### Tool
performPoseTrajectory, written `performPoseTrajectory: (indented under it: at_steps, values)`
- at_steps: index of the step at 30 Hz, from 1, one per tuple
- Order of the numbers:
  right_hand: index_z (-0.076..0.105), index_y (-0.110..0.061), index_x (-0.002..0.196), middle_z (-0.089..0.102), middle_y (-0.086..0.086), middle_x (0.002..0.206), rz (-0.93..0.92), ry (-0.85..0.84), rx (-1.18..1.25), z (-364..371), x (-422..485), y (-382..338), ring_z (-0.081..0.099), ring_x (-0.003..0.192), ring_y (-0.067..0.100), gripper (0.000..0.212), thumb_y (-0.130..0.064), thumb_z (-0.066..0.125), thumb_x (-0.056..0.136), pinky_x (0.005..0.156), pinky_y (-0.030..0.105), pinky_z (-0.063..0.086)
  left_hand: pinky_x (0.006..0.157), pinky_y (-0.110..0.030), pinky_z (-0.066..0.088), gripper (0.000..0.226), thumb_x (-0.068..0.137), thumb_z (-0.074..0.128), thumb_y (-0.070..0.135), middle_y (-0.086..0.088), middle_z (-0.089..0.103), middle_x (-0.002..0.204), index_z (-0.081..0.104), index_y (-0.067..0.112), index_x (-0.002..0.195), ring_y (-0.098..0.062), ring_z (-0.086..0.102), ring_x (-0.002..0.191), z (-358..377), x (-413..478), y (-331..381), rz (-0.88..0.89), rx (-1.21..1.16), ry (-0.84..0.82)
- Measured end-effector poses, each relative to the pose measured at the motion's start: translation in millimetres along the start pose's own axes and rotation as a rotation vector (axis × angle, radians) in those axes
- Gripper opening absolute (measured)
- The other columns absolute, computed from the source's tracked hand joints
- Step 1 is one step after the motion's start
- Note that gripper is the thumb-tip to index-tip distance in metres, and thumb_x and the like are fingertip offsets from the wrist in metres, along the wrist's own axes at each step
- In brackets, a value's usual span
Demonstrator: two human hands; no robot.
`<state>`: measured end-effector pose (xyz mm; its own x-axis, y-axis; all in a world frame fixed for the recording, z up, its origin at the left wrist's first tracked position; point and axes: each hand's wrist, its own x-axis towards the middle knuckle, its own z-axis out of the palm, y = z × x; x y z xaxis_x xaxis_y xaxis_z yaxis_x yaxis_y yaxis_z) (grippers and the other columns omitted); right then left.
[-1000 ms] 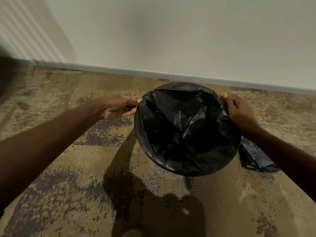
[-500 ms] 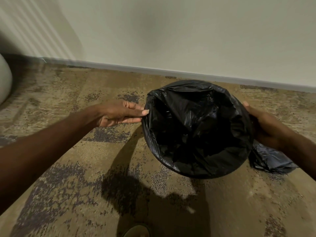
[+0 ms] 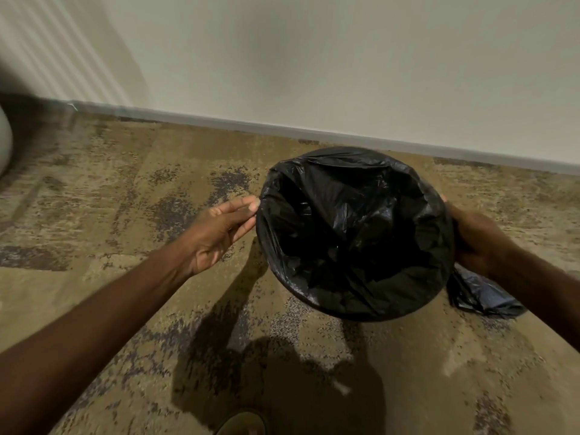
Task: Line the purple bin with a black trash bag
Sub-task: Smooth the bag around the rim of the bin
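A black trash bag (image 3: 354, 233) lines a round bin standing on the carpet near the wall. The bag is folded over the whole rim, so none of the bin's purple shows. My left hand (image 3: 219, 233) is at the rim's left side, palm turned up, fingers extended, fingertips touching the bag's edge. My right hand (image 3: 477, 243) is against the right side of the rim, its fingers hidden behind the bag, seemingly gripping the folded-over plastic.
A second crumpled black bag (image 3: 480, 296) lies on the carpet right of the bin, under my right wrist. The baseboard (image 3: 345, 133) runs close behind the bin. A shoe tip (image 3: 241, 423) shows at the bottom edge. A pale rounded object (image 3: 4, 142) sits far left.
My left hand has rolled palm-up and loosened from a pinch to fingertip contact. My right hand slid from the top of the rim down its outer right side.
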<state>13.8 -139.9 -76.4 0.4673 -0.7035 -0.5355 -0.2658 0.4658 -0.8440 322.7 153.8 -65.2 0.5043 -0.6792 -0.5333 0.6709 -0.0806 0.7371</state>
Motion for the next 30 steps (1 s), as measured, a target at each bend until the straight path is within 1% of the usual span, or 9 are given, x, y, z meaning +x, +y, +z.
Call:
performPoseTrajectory:
  at_steps: [3, 7, 11, 13, 16, 19, 22, 26, 30]
  values:
    - [0.079, -0.01, 0.085, 0.075, 0.013, 0.089, -0.006, 0.018, -0.046, 2.3, -1.8, 2.3, 0.075, 0.074, 0.024, 0.028, -0.028, 0.063, 0.098, 0.065, 0.04, 0.064, 0.066, -0.016, 0.062, 0.025, 0.094, 0.06, -0.004, -0.003, 0.081, 0.085, 0.064, 0.008, 0.115, -0.006, 0.076, 0.073, -1.6, -7.0, -19.2, -0.011, -0.038, 0.051]
    - [0.077, -0.015, 0.066, 0.072, 0.007, 0.073, -0.047, -0.023, -0.118, 2.8, -6.1, -3.2, 0.071, 0.063, 0.021, 0.037, -0.022, 0.06, 0.098, 0.055, 0.033, 0.06, 0.08, -0.021, 0.062, 0.025, 0.1, 0.057, 0.009, -0.008, 0.073, 0.108, 0.068, 0.006, 0.122, -0.011, 0.072, 0.091, 0.7, -14.7, -26.5, -0.032, -0.066, -0.011]
    - [0.066, -0.008, 0.085, 0.068, 0.003, 0.081, -0.225, 0.078, -0.325, 0.5, -10.3, -10.7, 0.062, 0.079, 0.023, 0.033, -0.035, 0.056, 0.103, 0.067, 0.034, 0.055, 0.075, -0.018, 0.06, 0.045, 0.085, 0.074, 0.042, -0.005, 0.08, 0.11, 0.077, 0.007, 0.113, -0.011, 0.077, 0.094, 7.0, -26.0, -23.0, 0.048, 0.195, -0.067]
    - [0.064, -0.008, 0.108, 0.068, 0.009, 0.106, -0.412, 0.2, -0.507, 0.3, -16.1, -12.4, 0.064, 0.097, 0.025, 0.039, -0.045, 0.051, 0.104, 0.082, 0.04, 0.053, 0.074, -0.017, 0.058, 0.057, 0.078, 0.081, 0.039, -0.01, 0.079, 0.115, 0.073, 0.001, 0.119, -0.011, 0.076, 0.094, 9.8, -27.6, -25.7, 0.122, 0.264, -0.02]
    - [0.059, -0.013, 0.125, 0.06, 0.009, 0.125, -0.626, 0.271, -0.7, 15.7, -33.0, -13.8, 0.058, 0.11, 0.022, 0.039, -0.045, 0.057, 0.101, 0.082, 0.034, 0.048, 0.074, -0.019, 0.061, 0.041, 0.08, 0.077, 0.026, -0.011, 0.079, 0.112, 0.076, 0.002, 0.113, -0.013, 0.077, 0.096, 9.0, -30.8, -31.9, 0.118, 0.072, -0.011]
    - [0.047, -0.009, 0.139, 0.049, 0.014, 0.134, -0.628, 0.19, -0.802, 36.5, -43.0, -1.7, 0.05, 0.116, 0.024, 0.047, -0.025, 0.066, 0.098, 0.089, 0.033, 0.046, 0.069, -0.021, 0.064, 0.022, 0.084, 0.068, 0.012, -0.011, 0.081, 0.101, 0.08, 0.005, 0.102, -0.013, 0.079, 0.087, 4.2, -30.6, -51.7, 0.014, -0.27, -0.081]
    - [0.038, -0.01, 0.146, 0.049, 0.017, 0.137, -0.618, 0.22, -0.79, 41.3, -42.3, 9.5, 0.05, 0.12, 0.03, 0.056, -0.012, 0.065, 0.097, 0.097, 0.039, 0.045, 0.082, -0.027, 0.063, 0.023, 0.089, 0.062, 0.006, -0.011, 0.079, 0.104, 0.082, 0.006, 0.102, -0.013, 0.079, 0.088, 2.3, -25.3, -68.8, 0.022, -0.432, -0.143]
    - [0.034, -0.025, 0.148, 0.054, 0.007, 0.134, -0.509, 0.126, -0.601, 37.5, -45.5, 7.0, 0.058, 0.116, 0.026, 0.051, -0.016, 0.056, 0.103, 0.084, 0.031, 0.052, 0.078, -0.029, 0.065, 0.028, 0.089, 0.061, 0.007, -0.017, 0.076, 0.116, 0.08, 0.006, 0.109, -0.022, 0.078, 0.1, 0.3, -18.9, -84.4, 0.052, -0.302, -0.134]
    - [0.035, -0.022, 0.15, 0.049, 0.009, 0.145, -0.473, 0.033, -0.656, 29.6, -52.0, -2.5, 0.053, 0.132, 0.028, 0.049, -0.029, 0.053, 0.105, 0.102, 0.044, 0.052, 0.085, -0.031, 0.063, 0.034, 0.093, 0.062, 0.012, -0.016, 0.072, 0.129, 0.071, 0.007, 0.125, -0.025, 0.073, 0.114, -18.5, -11.6, -71.4, -0.029, -0.063, -0.12]
